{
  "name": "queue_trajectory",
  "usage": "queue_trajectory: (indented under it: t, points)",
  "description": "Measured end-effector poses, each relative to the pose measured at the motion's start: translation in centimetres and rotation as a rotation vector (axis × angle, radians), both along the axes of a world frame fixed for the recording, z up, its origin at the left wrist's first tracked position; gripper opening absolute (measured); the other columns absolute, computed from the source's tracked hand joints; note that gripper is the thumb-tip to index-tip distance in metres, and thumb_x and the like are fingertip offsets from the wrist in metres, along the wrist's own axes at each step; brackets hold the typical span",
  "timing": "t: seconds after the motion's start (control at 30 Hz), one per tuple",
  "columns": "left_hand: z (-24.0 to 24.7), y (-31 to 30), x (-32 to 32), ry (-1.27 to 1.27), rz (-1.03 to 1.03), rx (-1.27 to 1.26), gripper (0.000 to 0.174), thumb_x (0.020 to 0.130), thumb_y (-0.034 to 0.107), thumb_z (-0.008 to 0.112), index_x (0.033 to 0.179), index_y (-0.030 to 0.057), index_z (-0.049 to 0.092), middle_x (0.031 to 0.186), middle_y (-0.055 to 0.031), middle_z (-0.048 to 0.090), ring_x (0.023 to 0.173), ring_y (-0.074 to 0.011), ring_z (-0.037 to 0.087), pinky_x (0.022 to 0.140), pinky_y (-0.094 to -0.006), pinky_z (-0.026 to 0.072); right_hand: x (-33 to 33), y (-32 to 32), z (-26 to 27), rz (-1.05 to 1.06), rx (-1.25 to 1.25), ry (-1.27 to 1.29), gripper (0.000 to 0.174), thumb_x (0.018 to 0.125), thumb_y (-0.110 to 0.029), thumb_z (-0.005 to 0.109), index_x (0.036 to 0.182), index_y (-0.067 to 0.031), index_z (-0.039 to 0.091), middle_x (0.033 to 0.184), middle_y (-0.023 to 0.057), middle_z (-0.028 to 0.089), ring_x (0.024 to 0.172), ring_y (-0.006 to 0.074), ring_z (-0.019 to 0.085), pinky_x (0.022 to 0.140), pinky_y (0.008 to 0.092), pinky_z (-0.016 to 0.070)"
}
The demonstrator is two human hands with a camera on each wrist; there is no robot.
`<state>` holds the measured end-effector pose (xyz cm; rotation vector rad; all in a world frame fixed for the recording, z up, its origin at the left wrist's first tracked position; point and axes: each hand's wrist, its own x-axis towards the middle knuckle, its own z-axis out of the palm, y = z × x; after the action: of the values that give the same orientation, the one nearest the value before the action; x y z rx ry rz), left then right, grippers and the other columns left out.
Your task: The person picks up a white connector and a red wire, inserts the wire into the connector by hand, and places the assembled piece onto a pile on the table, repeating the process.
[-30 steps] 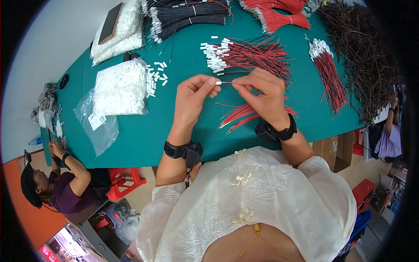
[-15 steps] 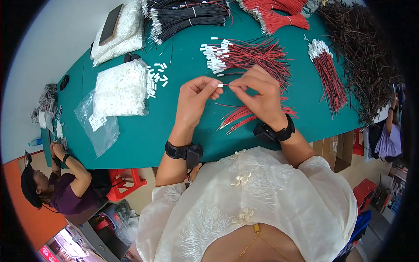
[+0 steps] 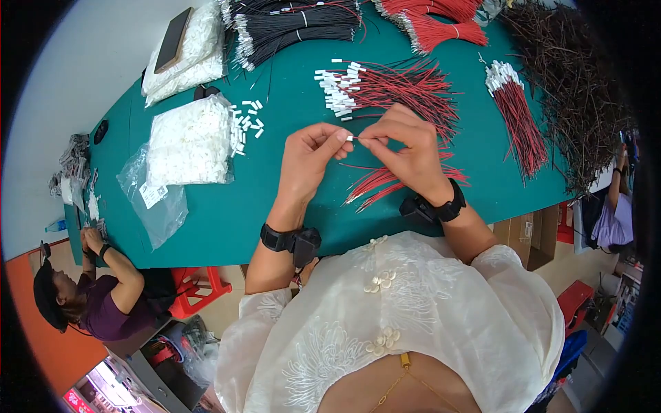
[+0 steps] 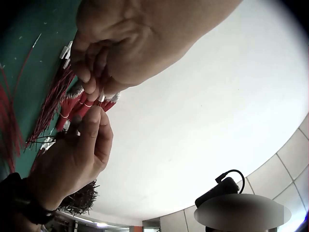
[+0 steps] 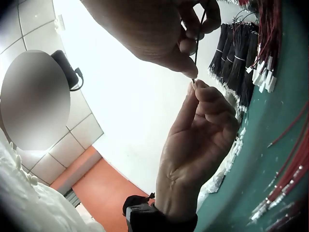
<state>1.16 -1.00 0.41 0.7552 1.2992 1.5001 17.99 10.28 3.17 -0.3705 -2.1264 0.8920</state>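
My left hand pinches the small white plastic connector; my right hand pinches the thin red wire. I'd best hold both level and push the tip straight in.

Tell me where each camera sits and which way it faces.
Head: worn on the head, looks down at the green table; both forearms, left hand, right hand show.
Left wrist: under the left hand, looks up at the ceiling; that hand shows.
Right wrist: under the right hand, looks up and across at the left hand.
All share both hands holding one wire.
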Motion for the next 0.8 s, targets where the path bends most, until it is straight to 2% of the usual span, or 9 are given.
queue_trajectory:
  t: [0.3,0.43,0.53,0.57,0.6,0.67,0.7,0.73,0.8]
  points:
    - [-0.1,0.2,0.2,0.007,0.016,0.022,0.017,0.1,0.013,0.068,0.102,-0.0025,0.073,0.085,-0.0069,0.073,0.075,-0.01,0.065,0.069,-0.0236,0.0512,0.0,-0.1,0.4,-0.002,-0.007,-0.038,0.012,0.076,0.004,0.077,0.087,-0.0011,0.074,0.076,0.0059,0.065,0.069,0.0206,0.06,0.066,0.0323,0.0475]
    - [0.2,0.2,-0.2,0.057,0.091,0.065,0.017,0.1,0.013,0.067,0.103,-0.0019,0.073,0.086,-0.0068,0.073,0.079,-0.01,0.065,0.071,-0.0245,0.0519,0.5,0.3,1.4,-0.026,-0.114,-0.053,0.016,0.078,0.002,0.076,0.093,-0.0015,0.074,0.085,0.0081,0.068,0.074,0.0225,0.064,0.07,0.034,0.0511]
    - [0.4,0.6,-0.4,0.092,0.175,0.075,0.017,0.099,0.013,0.068,0.103,-0.0021,0.073,0.09,-0.0066,0.074,0.081,-0.0119,0.066,0.072,-0.0259,0.0524,2.0,2.3,1.3,-0.044,-0.2,-0.303,0.022,0.081,-0.003,0.077,0.102,-0.0022,0.073,0.099,0.0109,0.069,0.087,0.0273,0.066,0.078,0.0375,0.054]
    - [0.3,0.8,-0.4,0.107,0.216,0.076,0.017,0.098,0.013,0.069,0.103,-0.0022,0.073,0.093,-0.0065,0.074,0.082,-0.0129,0.067,0.073,-0.0266,0.0527,1.9,3.0,1.0,-0.043,-0.204,-0.308,0.022,0.081,-0.003,0.077,0.102,-0.0022,0.073,0.099,0.0109,0.069,0.087,0.0273,0.066,0.078,0.0375,0.054]
    - [-0.1,1.0,-0.3,0.102,0.215,0.071,0.017,0.098,0.013,0.069,0.103,-0.0022,0.073,0.093,-0.0065,0.074,0.082,-0.0129,0.067,0.073,-0.0266,0.0527,1.8,3.8,0.4,-0.095,-0.024,-0.344,0.024,0.081,-0.004,0.077,0.104,-0.0024,0.072,0.102,0.0115,0.069,0.091,0.0285,0.066,0.081,0.0385,0.0539]
    - [-1.4,1.5,0.3,0.385,0.355,0.091,0.017,0.096,0.013,0.071,0.104,-0.001,0.073,0.096,-0.007,0.074,0.083,-0.0157,0.068,0.073,-0.0278,0.053,2.2,4.6,-0.6,-0.199,0.333,-0.416,0.029,0.081,-0.007,0.078,0.109,-0.0028,0.071,0.107,0.0127,0.069,0.1,0.0309,0.065,0.085,0.0404,0.0537]
    - [-1.8,1.9,0.3,0.532,0.428,0.11,0.017,0.095,0.013,0.072,0.104,-0.0004,0.073,0.098,-0.0073,0.074,0.083,-0.017,0.068,0.074,-0.0283,0.0531,2.5,4.7,-0.6,-0.199,0.334,-0.417,0.029,0.081,-0.007,0.078,0.109,-0.0028,0.071,0.107,0.0127,0.069,0.1,0.0309,0.065,0.085,0.0404,0.0537]
    - [-2.2,1.9,0.0,0.532,0.429,0.11,0.017,0.095,0.013,0.072,0.104,-0.0004,0.073,0.098,-0.0073,0.074,0.083,-0.017,0.068,0.074,-0.0283,0.0531,2.7,4.8,-0.5,-0.169,0.301,-0.419,0.03,0.081,-0.008,0.078,0.109,-0.0028,0.071,0.107,0.0126,0.069,0.101,0.0321,0.065,0.086,0.041,0.0533]
    - [-2.6,1.2,-1.1,0.667,0.169,0.04,0.018,0.091,0.014,0.074,0.104,0.0012,0.074,0.099,-0.0082,0.073,0.085,-0.021,0.069,0.073,-0.0304,0.0536,3.3,4.7,-0.2,-0.109,0.232,-0.423,0.031,0.08,-0.01,0.078,0.11,-0.0027,0.07,0.106,0.0124,0.069,0.103,0.0344,0.064,0.089,0.0421,0.0527]
